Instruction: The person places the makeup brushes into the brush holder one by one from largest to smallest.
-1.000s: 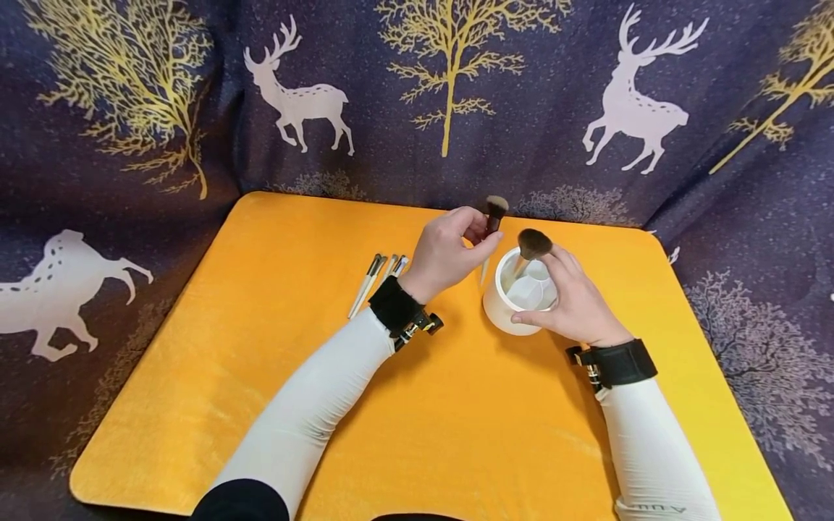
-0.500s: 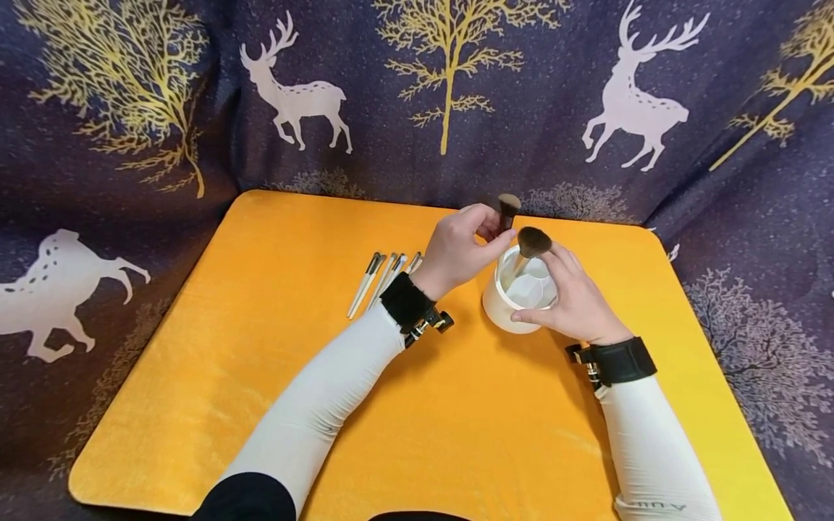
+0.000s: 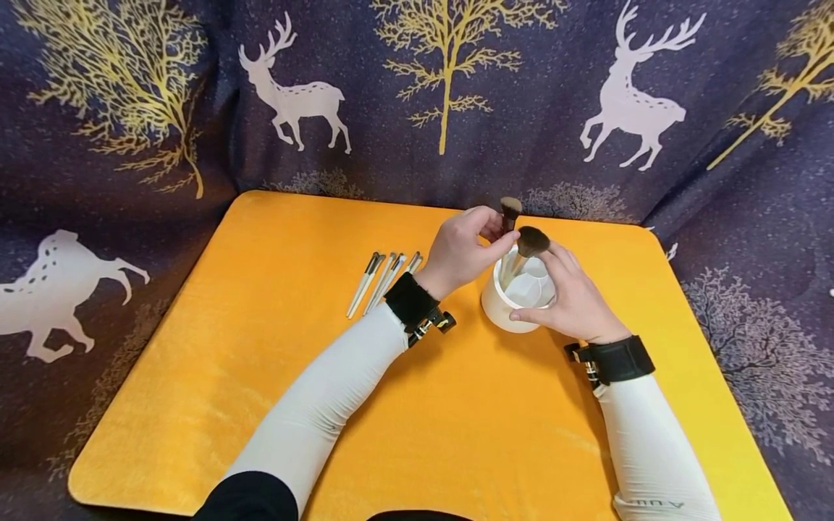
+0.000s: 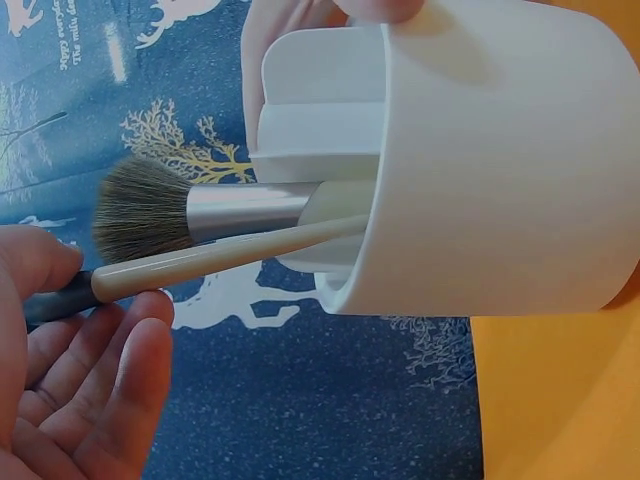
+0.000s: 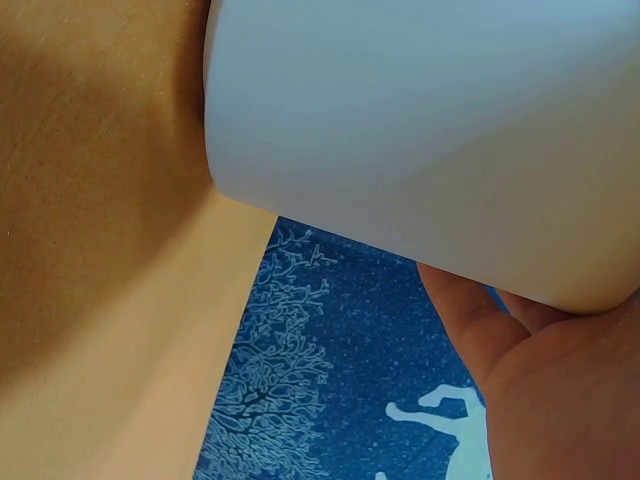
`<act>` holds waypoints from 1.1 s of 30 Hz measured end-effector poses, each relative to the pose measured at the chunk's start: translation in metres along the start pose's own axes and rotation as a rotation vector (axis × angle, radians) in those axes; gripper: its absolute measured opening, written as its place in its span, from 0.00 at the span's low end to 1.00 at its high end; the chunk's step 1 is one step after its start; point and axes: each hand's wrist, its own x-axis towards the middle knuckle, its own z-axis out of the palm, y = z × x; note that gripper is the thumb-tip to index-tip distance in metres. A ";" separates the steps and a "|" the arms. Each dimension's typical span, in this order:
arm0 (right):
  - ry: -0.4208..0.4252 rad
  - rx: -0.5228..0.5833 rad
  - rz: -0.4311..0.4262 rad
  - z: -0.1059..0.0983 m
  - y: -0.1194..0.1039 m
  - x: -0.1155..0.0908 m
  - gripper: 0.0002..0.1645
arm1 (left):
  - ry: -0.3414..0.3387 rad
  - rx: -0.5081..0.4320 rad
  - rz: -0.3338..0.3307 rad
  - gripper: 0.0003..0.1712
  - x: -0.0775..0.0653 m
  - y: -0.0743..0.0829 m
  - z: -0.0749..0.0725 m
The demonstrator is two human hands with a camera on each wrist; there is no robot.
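At the near edge, two white sleeves (image 3: 319, 412) are seen, and at each wrist a black band (image 3: 412, 300) with a small device is worn. Under them a yellow-orange table (image 3: 423, 434) is spread.

On the right part of the table, a white cup (image 3: 499, 310) is placed upright. It is gripped by the right hand (image 3: 576, 300): the thumb is laid on the near side of the wall, and the other fingers are put round the right and far side. The inside of the cup is divided by pale walls. In its left part a large brush (image 3: 533, 242) with dark bristles and a silver collar is stood, leaning, with bristles up.

To the left of the cup, several thin brushes (image 3: 362, 288) are laid side by side; they are partly covered by the left wrist.

A little farther, a second brush (image 3: 511, 208) is held by the left hand (image 3: 459, 250). Its dark collar is pinched narrowly between thumb and fingers, the bristles are turned up, and the pale handle is pointed down into the cup's mouth, just beside the large brush. Whether the cup's bottom is touched by it cannot be told.

At the far side, a dark blue curtain (image 3: 391, 108) is hung, printed with white deer (image 3: 306, 101) and yellow trees (image 3: 447, 72).
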 end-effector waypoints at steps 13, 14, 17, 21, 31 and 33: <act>-0.005 -0.007 0.004 0.000 0.000 0.000 0.71 | -0.065 0.021 0.018 0.11 -0.007 -0.003 0.006; -0.005 -0.004 0.007 0.000 0.000 -0.001 0.71 | -0.071 0.017 0.021 0.11 -0.007 -0.003 0.007; -0.007 0.001 0.014 0.000 0.000 -0.001 0.72 | -0.086 0.015 0.025 0.11 -0.009 -0.004 0.009; -0.011 0.001 0.012 0.000 -0.001 -0.001 0.72 | -0.099 0.013 -0.004 0.15 -0.012 -0.004 0.008; -0.003 -0.003 0.007 0.000 -0.001 -0.001 0.71 | -0.100 -0.008 -0.070 0.21 -0.009 -0.005 -0.003; -0.002 0.001 0.007 0.000 -0.001 -0.001 0.71 | -0.101 -0.008 -0.090 0.20 -0.009 -0.006 -0.006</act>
